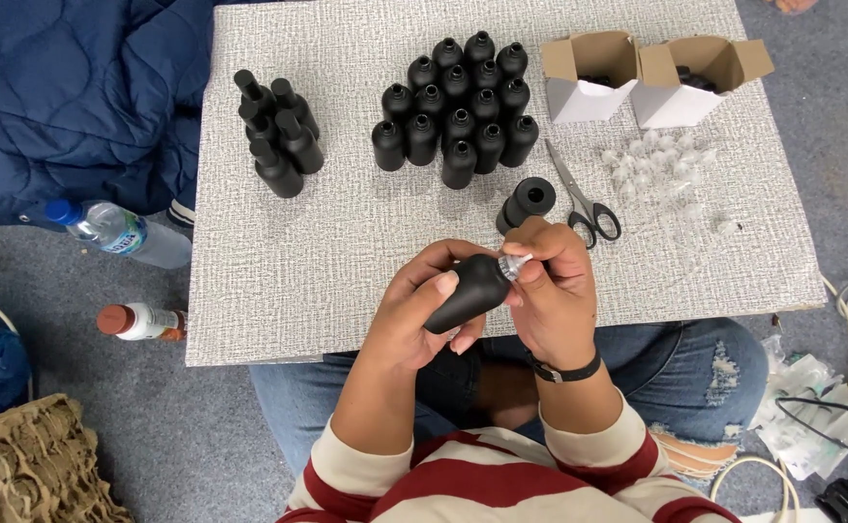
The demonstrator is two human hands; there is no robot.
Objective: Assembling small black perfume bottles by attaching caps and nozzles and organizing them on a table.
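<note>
Right now the left hand (414, 315) wraps around a matte black bottle (468, 292), held tilted above the near edge of the tabletop (327, 242), its neck pointing up and to the right. The left fingers are curled snugly about the bottle's body, thumb on top. The right hand (555, 291) meets it at the neck, fingertips pinched narrow on a small clear plastic insert (513, 265) sitting at the bottle's mouth.

The bottle looks light and stiff, probably glass or hard plastic under a matte coating, so it should not slip much; the mid-body is the sensible place to grip, as the left hand does. The insert is tiny and likely slippery (easy to fumble), best taken by its rim between thumb and forefinger.

Farther back on the tabletop stands a cluster of open black bottles (458, 111), and to the left a smaller group of capped bottles (277, 136). One more bottle (526, 201) lies on its side just beyond the hands, with scissors (584, 199) beside it. A scatter of clear inserts (661, 174) lies to the right, in front of two open cardboard boxes (661, 77). On the floor at left rest a water bottle (119, 232) and a blue jacket (75, 97).
</note>
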